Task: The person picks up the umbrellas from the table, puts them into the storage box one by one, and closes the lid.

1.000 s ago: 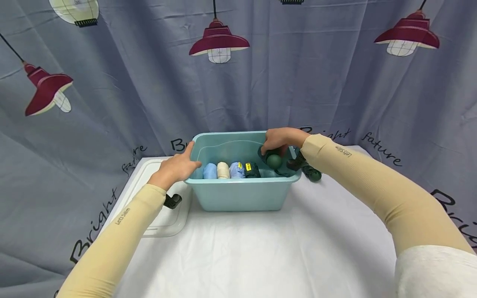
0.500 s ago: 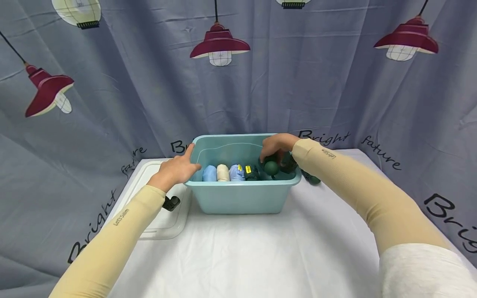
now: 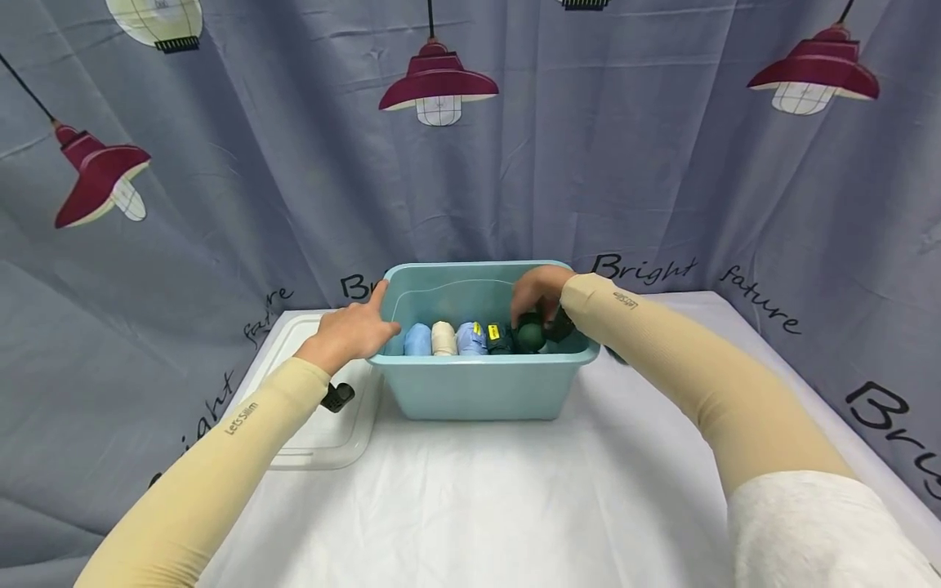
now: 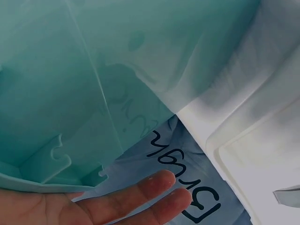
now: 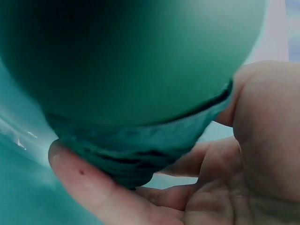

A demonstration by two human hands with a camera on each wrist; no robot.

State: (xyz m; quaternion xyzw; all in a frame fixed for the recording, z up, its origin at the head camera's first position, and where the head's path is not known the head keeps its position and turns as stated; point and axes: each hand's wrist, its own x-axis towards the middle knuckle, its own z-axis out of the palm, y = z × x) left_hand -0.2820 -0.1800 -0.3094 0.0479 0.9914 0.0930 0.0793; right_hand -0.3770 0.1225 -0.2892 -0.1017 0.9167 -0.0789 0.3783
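At the far part of the white-covered table, the head view shows a teal bin, its long near rim running left to right, its far rim close before the grey-blue curtain. The left hand rests at the bin's left rim, fingers extended, index toward the far corner, thumb spread rightward. The right hand reaches down inside the right end, fingers bent round a dark green roll. That roll is inside the bin, at the right end of a row along the near wall: pale blue roll, cream roll, periwinkle roll and dark roll with a yellow label, the last just beside it. Room remains between the row and the far wall; toward the right rim, the hand and sleeve take up much of the space. A white lid lies left of the bin, partly beneath the left forearm. Beyond the right rim, a sliver of something dark shows past the sleeve. From the left wrist, two straight fingers lie outside the bin's rim, near its bracket-like edge, gripping nothing visible. From the right wrist, thumb and fingers hold the green roll between them, its broad smooth end toward the camera.
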